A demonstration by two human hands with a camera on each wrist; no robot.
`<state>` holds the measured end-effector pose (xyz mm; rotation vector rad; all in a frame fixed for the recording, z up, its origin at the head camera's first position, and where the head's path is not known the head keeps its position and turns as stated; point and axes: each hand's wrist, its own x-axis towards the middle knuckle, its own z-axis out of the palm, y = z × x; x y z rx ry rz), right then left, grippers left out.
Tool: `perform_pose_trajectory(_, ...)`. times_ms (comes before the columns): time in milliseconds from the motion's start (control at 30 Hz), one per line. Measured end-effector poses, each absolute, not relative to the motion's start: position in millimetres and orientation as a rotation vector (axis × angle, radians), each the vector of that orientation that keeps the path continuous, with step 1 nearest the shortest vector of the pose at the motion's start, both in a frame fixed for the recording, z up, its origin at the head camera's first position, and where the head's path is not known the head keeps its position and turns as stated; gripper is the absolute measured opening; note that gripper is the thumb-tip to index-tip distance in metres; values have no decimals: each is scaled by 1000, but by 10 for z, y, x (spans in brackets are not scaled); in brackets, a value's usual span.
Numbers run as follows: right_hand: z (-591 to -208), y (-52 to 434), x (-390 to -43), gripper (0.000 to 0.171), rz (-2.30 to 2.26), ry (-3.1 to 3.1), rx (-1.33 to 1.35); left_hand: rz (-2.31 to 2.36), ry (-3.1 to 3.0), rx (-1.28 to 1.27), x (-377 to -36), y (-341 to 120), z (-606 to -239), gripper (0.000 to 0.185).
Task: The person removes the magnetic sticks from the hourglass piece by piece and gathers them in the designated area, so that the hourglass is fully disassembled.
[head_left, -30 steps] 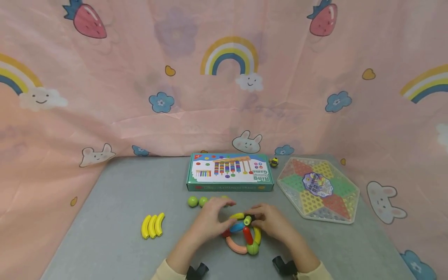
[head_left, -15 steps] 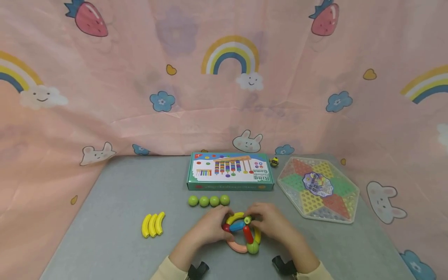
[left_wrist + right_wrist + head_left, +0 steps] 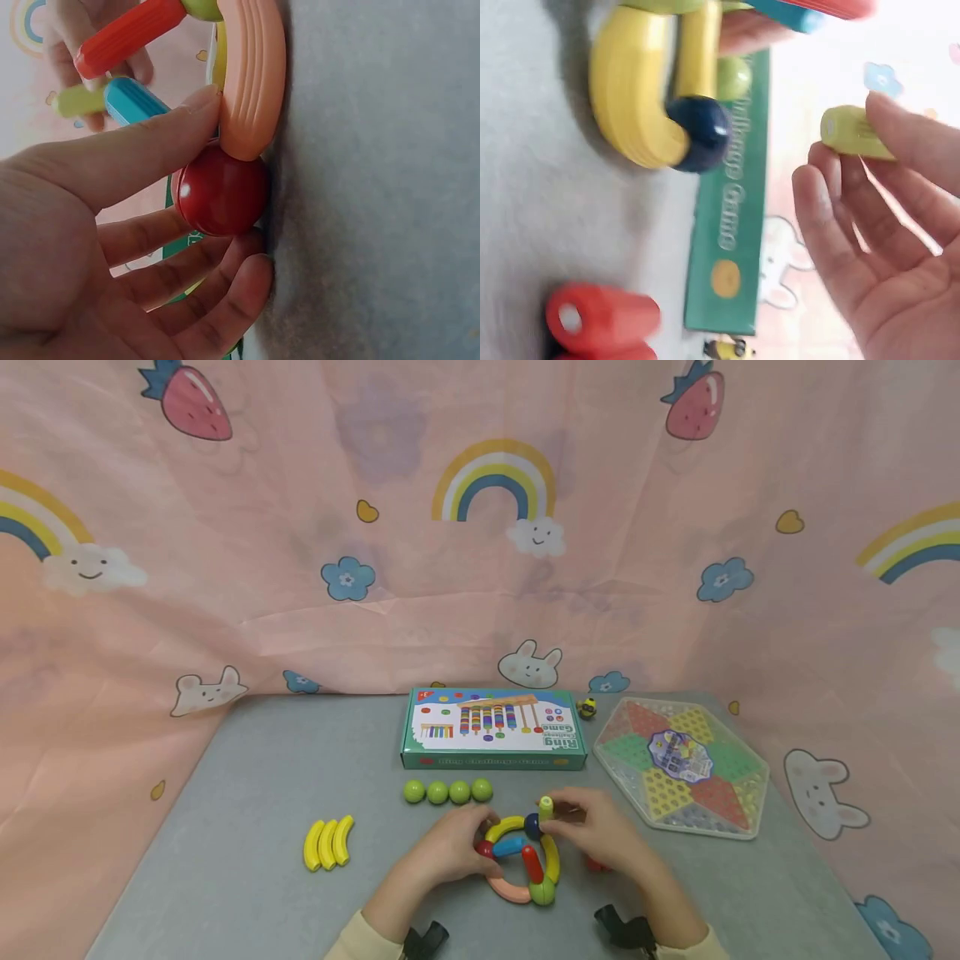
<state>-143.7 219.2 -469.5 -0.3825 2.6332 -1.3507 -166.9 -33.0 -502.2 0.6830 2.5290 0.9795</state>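
Observation:
A ring of curved sticks and balls lies on the table. My left hand [image 3: 450, 845] holds its red ball [image 3: 223, 190] between thumb and fingers, beside the salmon curved stick [image 3: 253, 75]. My right hand [image 3: 600, 833] pinches a short yellow-green stick [image 3: 847, 129] above the dark blue ball [image 3: 533, 827], apart from it. Yellow curved sticks [image 3: 552, 858] join that ball on both sides. A blue stick [image 3: 510, 847] and a red stick [image 3: 532, 863] slant up from the ring, the red one at the green ball [image 3: 542, 892].
Several green balls [image 3: 459, 791] line up before the game box [image 3: 493, 761]. Yellow curved sticks [image 3: 327, 844] lie at left. Red sticks [image 3: 604, 319] lie beneath my right hand. A hexagonal board [image 3: 652, 802] and a small bee figure [image 3: 587, 707] are farther right.
My left hand has come down from above the ring onto the red ball. My right hand has lifted the yellow-green stick up and right, away from the dark blue ball.

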Motion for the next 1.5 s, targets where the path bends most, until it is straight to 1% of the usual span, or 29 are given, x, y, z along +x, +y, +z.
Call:
perform_pose_trajectory(133, -4579, 2330, -1369, 45, -1352, 2694, -85, 985, 2521, 663, -1665, -330, -5005, 60)
perform_pose_trajectory(233, -4565, 2512, -1308, 46, -1288, 2752, 61, 988, 2514, 651, -1664, -323, -4990, 60)
perform_pose_trajectory(433, -4649, 2922, -1170, 45, -1103, 2792, 109, 983, 2510, 650, -1663, -318, -4976, 61)
perform_pose_trajectory(633, -4770, 3074, -1112, 49, -992, 2766, 172, 991, 2509, 642, -1662, -333, -4988, 62)
perform_pose_trajectory(833, -4894, 3120, -1121, 53, -932, 2698, 270, 987, 2507, 629, -1652, -329, -4977, 62)
perform_pose_trajectory(1133, -4914, 3090, -1129, 42, -919, 2720, 211, 1010, 2479, 619, -1655, -326, -4969, 61)
perform_pose_trajectory(1333, -4790, 2995, -1132, 43, -815, 2807, 255, 998, 2483, 624, -1661, -333, -4961, 61)
perform_pose_trajectory(1400, -4712, 2903, -1124, 45, -802, 2832, 258, 989, 2485, 623, -1658, -331, -4954, 61)
perform_pose_trajectory(1500, -4608, 2709, -1099, 42, -845, 2840, 202, 977, 2491, 626, -1653, -329, -4948, 61)
